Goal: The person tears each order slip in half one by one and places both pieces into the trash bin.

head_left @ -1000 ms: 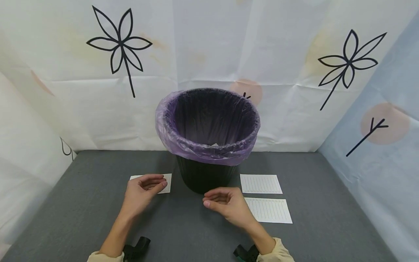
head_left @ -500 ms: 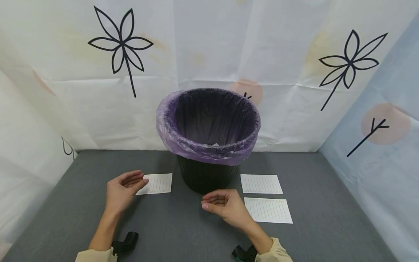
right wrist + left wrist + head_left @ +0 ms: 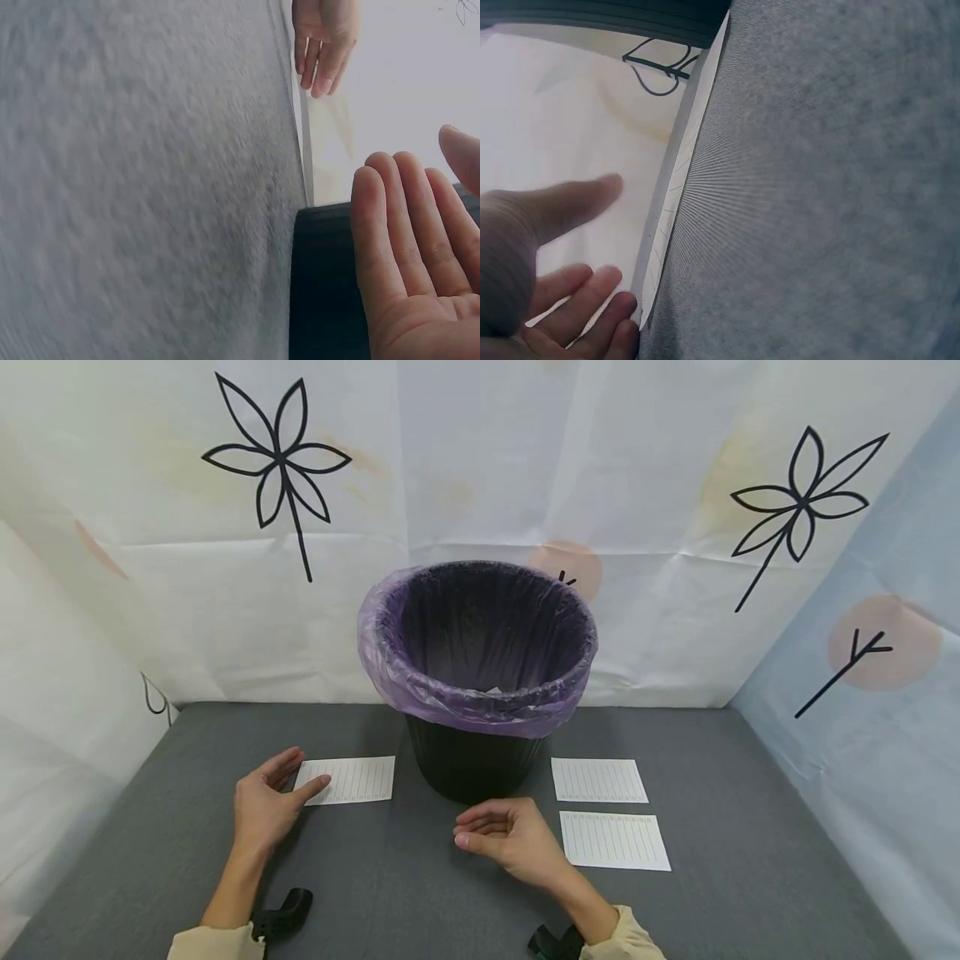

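Note:
My left hand (image 3: 264,806) is at the left end of a lined white paper card (image 3: 352,780) lying on the grey table. Its thumb and fingers are spread apart around that end; in the left wrist view the lower fingertips (image 3: 622,306) are right at the card's (image 3: 676,176) near edge. My right hand (image 3: 510,842) holds nothing, in front of a black bin (image 3: 471,764). In the right wrist view its fingers (image 3: 409,225) are straight, with the thumb apart. A purple liner bag (image 3: 480,714) is folded over the bin's rim.
Two more lined cards, an upper one (image 3: 598,781) and a lower one (image 3: 615,841), lie to the right of the bin. A small white scrap (image 3: 493,691) shows inside it. A printed white cloth (image 3: 480,460) hangs behind the table (image 3: 405,893). A thin cable (image 3: 155,700) hangs at the back left.
My left hand has moved left, from over the card to its left end, and come down, uncovering most of the card. My right hand has shifted slightly left and nearer to me.

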Tool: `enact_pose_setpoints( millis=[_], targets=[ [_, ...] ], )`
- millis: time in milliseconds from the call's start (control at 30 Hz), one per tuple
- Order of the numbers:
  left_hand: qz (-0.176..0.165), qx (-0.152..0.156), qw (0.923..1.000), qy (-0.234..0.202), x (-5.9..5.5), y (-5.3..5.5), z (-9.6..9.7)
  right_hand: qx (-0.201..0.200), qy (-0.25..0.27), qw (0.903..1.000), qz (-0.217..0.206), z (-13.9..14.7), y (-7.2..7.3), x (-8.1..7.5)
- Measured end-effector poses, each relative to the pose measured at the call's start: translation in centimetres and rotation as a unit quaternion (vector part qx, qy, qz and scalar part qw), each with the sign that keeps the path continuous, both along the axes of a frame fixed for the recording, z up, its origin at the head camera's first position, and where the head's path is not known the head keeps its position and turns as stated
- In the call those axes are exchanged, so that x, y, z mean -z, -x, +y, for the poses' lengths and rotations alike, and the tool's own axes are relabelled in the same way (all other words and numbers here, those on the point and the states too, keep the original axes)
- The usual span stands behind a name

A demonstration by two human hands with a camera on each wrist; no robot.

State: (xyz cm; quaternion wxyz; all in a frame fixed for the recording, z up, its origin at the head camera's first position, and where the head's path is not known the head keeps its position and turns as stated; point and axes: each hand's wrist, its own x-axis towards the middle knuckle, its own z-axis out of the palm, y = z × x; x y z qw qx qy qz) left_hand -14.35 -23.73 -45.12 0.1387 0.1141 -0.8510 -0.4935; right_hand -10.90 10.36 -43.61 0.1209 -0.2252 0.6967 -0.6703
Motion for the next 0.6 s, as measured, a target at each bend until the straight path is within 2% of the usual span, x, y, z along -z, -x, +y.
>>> enact_pose_setpoints(
  millis=[133,367,600],
  targets=[
    [-0.014,0.007,0.9997,0.019,0.2,0.1,-0.4,-0.008,-0.003,1.0000,-0.003,-1.0,-0.3,0.1],
    [-0.044,0.065,0.9947,0.066,0.6,0.3,-0.9,-0.015,-0.019,0.9997,0.003,-4.0,0.1,-0.3],
    [-0.057,0.106,0.9889,0.088,0.6,0.4,-0.9,0.008,-0.100,0.9936,0.051,-8.1,1.8,-0.9]
  ],
)
